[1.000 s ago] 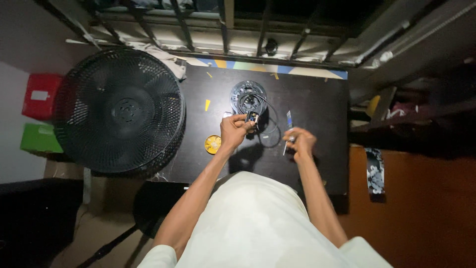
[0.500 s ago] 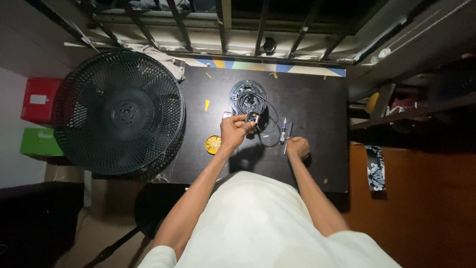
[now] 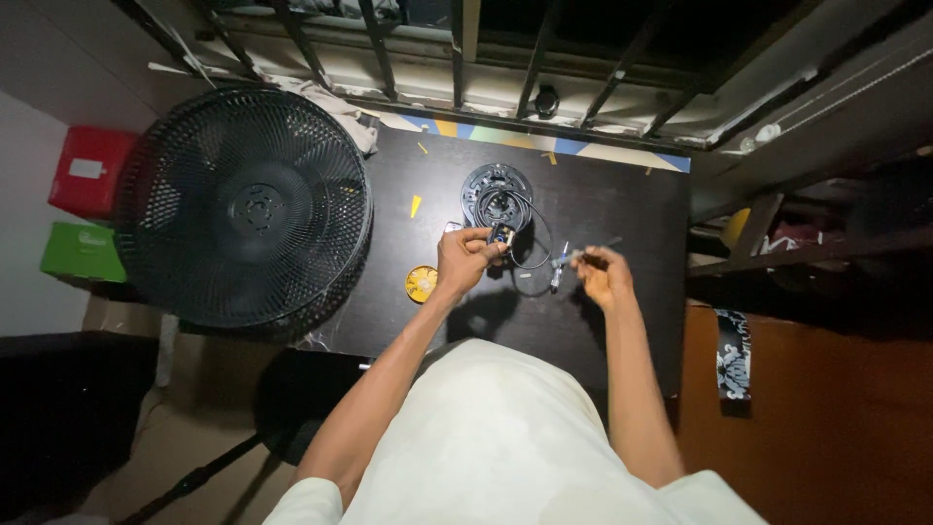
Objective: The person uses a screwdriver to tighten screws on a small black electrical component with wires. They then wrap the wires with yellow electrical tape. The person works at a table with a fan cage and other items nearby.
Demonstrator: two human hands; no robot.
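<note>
My left hand [image 3: 465, 259] is closed on a small dark part with a blue tip, right in front of a round black motor housing [image 3: 497, 197] on the black table [image 3: 603, 209]. A thin black wire [image 3: 533, 245] loops from that housing to the part. My right hand [image 3: 603, 274] pinches a thin tool [image 3: 581, 255] by its end, to the right of the wire. A small silvery piece [image 3: 556, 279] lies just below the tool's tip.
A large black fan grille [image 3: 243, 206] covers the table's left end. A round yellow tin [image 3: 421, 283] sits beside my left wrist. Yellow scraps [image 3: 415, 205] dot the tabletop. Red [image 3: 89, 169] and green [image 3: 80, 251] boxes stand at far left; window bars [image 3: 457, 49] run along the far edge.
My right hand has shifted on the table and turned the thin tool from upright to lying across, its tip toward the wire. My left hand has stayed at the small part.
</note>
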